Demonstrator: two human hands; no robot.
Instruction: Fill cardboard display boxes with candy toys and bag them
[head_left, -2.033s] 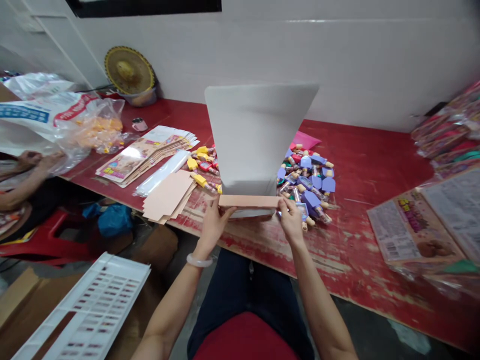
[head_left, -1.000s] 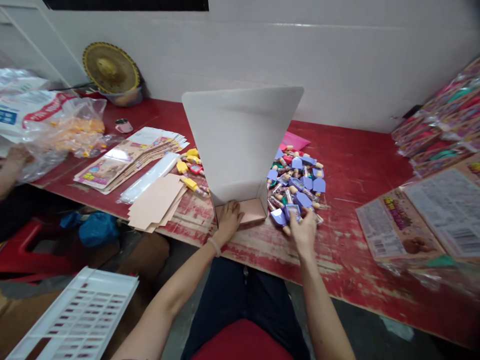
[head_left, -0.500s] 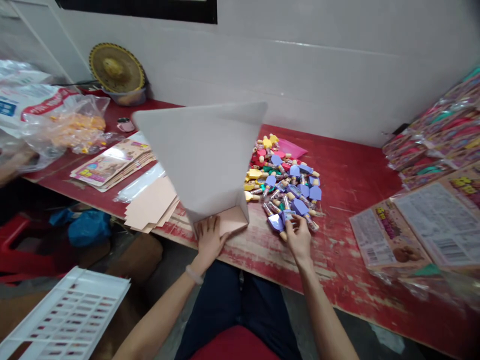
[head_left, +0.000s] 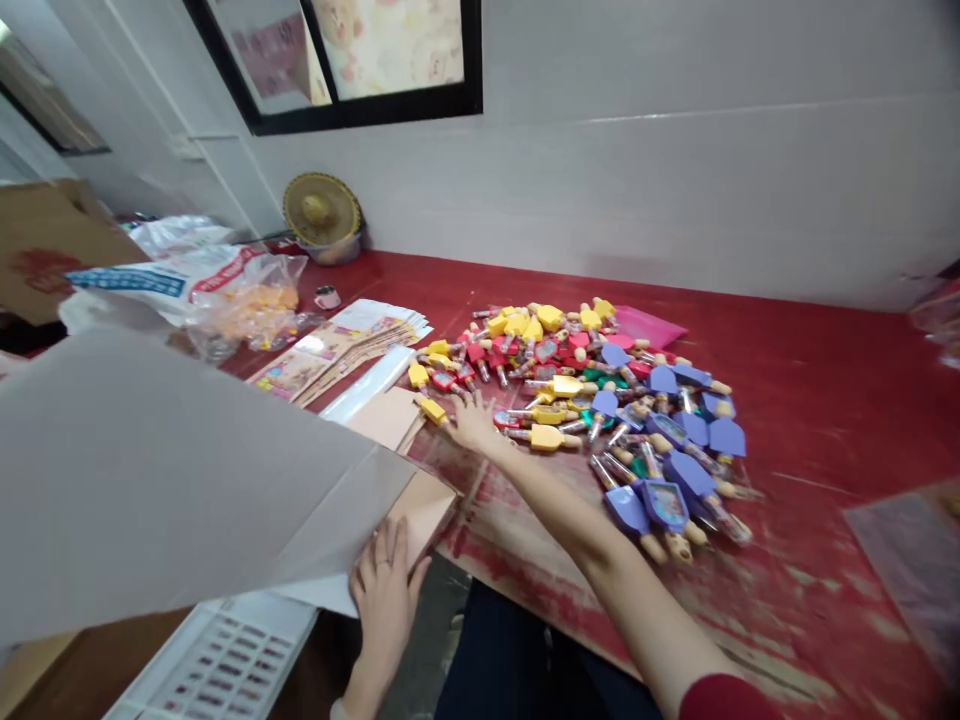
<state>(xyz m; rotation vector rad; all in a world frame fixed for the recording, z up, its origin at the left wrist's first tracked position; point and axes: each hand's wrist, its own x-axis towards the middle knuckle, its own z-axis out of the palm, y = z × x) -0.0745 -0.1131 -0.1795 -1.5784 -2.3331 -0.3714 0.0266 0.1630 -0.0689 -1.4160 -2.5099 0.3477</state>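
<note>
The worn red table (head_left: 795, 365) spanned most of the view, with an open white-lined cardboard box (head_left: 187, 480) tilted at its near edge, lower left, and a pile of purple, yellow and red paddle-shaped trinkets (head_left: 606, 403) further right. Left hand (head_left: 388, 590) lay on the box, fingers extended, grip unclear; right hand (head_left: 474, 425) had fingers spread, nothing visibly held, just beside a yellow trinket (head_left: 432, 410), contact unclear.

1. The left hand (head_left: 386, 590) lies on the pink end of the box (head_left: 225, 480); whether it grips is unclear.
2. The right hand (head_left: 472, 425), fingers spread, is just beside a yellow toy (head_left: 432, 411).
3. Yellow, red, green and purple toys (head_left: 666, 506) cover part of the table (head_left: 817, 400).
</note>
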